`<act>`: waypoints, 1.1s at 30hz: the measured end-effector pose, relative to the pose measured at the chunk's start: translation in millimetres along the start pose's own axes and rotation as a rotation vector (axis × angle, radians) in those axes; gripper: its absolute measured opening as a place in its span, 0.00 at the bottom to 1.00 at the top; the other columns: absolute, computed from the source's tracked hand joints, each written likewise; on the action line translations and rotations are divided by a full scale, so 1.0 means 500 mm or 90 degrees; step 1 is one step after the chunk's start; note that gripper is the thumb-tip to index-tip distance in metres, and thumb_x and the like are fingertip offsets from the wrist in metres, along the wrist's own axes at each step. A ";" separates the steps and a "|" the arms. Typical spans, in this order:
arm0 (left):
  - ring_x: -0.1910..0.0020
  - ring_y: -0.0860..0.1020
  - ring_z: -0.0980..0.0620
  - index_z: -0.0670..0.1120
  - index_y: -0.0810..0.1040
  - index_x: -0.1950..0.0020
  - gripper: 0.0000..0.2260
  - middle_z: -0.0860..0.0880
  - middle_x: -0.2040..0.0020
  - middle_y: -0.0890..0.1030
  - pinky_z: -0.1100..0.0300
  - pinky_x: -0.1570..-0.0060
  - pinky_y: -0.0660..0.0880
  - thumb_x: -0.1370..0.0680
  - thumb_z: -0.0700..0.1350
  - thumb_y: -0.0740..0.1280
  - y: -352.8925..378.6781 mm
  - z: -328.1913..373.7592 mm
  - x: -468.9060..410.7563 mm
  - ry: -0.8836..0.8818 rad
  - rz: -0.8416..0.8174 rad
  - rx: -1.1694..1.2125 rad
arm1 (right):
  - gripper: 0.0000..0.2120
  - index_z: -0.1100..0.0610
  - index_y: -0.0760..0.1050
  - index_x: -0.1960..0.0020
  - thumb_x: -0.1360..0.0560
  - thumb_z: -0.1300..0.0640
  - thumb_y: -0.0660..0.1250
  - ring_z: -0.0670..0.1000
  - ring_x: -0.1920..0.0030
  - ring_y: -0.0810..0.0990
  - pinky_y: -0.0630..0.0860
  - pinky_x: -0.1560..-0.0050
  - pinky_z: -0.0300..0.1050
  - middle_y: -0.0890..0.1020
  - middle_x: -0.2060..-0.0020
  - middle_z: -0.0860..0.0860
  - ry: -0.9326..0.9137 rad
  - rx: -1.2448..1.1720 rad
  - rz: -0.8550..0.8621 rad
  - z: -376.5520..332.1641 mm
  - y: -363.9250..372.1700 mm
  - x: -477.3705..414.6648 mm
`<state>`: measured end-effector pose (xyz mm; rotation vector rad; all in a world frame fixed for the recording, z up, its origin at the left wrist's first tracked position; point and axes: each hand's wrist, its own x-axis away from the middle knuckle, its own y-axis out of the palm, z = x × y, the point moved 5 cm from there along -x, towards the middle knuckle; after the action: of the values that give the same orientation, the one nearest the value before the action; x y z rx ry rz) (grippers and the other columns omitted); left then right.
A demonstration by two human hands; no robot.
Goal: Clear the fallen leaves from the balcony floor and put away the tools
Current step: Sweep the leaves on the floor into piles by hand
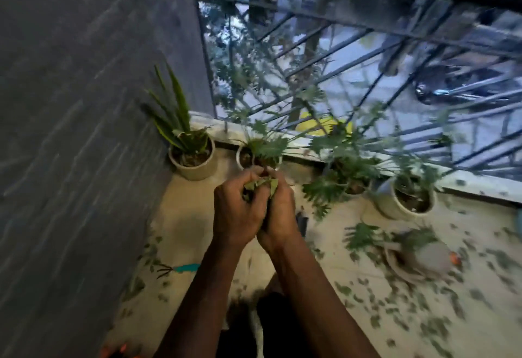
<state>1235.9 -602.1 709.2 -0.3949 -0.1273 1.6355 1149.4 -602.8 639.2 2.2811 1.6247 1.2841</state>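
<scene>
- Pressing left hand (237, 212) and right hand (281, 216) together, curling fingers round a wad of green leaves (261, 185) above the balcony floor (189, 216).
- Leaving fallen leaves (423, 312) scattered over the floor to the right, around a toppled pot (432, 257).
- Leaving a teal-handled hand rake (180, 268) lying near the wall (70, 131), left.

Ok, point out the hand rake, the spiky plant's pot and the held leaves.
hand rake (185, 267): head view, teal handle.
spiky plant's pot (197, 173): head view, outer wall.
held leaves (258, 184): head view, top of bunch.
</scene>
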 end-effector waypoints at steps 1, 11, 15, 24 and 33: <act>0.63 0.79 0.62 0.47 0.81 0.56 0.11 0.56 0.64 0.82 0.63 0.64 0.73 0.26 0.52 0.63 0.023 0.056 0.008 0.036 -0.014 0.005 | 0.14 0.57 0.78 0.50 0.24 0.47 0.68 0.54 0.54 0.81 0.78 0.55 0.49 0.80 0.58 0.55 -0.027 -0.016 0.004 -0.049 -0.014 0.033; 0.69 0.74 0.59 0.53 0.72 0.63 0.06 0.55 0.69 0.75 0.62 0.66 0.70 0.27 0.51 0.66 0.390 0.392 0.130 0.220 -0.201 0.067 | 0.10 0.55 0.71 0.62 0.25 0.53 0.58 0.47 0.65 0.74 0.74 0.59 0.41 0.74 0.69 0.50 -0.253 -0.340 0.056 -0.398 -0.304 0.264; 0.67 0.73 0.59 0.50 0.74 0.64 0.06 0.56 0.68 0.75 0.63 0.63 0.69 0.27 0.47 0.66 0.590 0.493 0.254 0.244 -0.322 0.138 | 0.12 0.56 0.78 0.66 0.31 0.52 0.60 0.48 0.64 0.78 0.77 0.57 0.41 0.77 0.67 0.52 -0.328 -0.421 0.117 -0.492 -0.521 0.350; 0.61 0.78 0.53 0.49 0.81 0.59 0.08 0.54 0.63 0.82 0.54 0.57 0.75 0.28 0.39 0.64 0.988 0.683 0.578 -0.020 -0.457 0.424 | 0.15 0.59 0.87 0.60 0.26 0.56 0.63 0.52 0.59 0.86 0.82 0.51 0.43 0.87 0.60 0.54 -0.523 -0.609 0.203 -0.648 -0.974 0.641; 0.49 0.84 0.44 0.34 0.83 0.45 0.15 0.37 0.48 0.85 0.55 0.49 0.81 0.27 0.30 0.62 1.253 0.809 0.824 -0.103 -0.635 0.508 | 0.15 0.58 0.82 0.50 0.19 0.55 0.57 0.53 0.50 0.84 0.80 0.43 0.47 0.84 0.53 0.53 -0.711 -0.724 0.217 -0.717 -1.288 0.803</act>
<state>489.7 -205.3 816.4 0.3858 0.1899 0.6225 470.0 -135.9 795.5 1.8117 0.0524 0.4389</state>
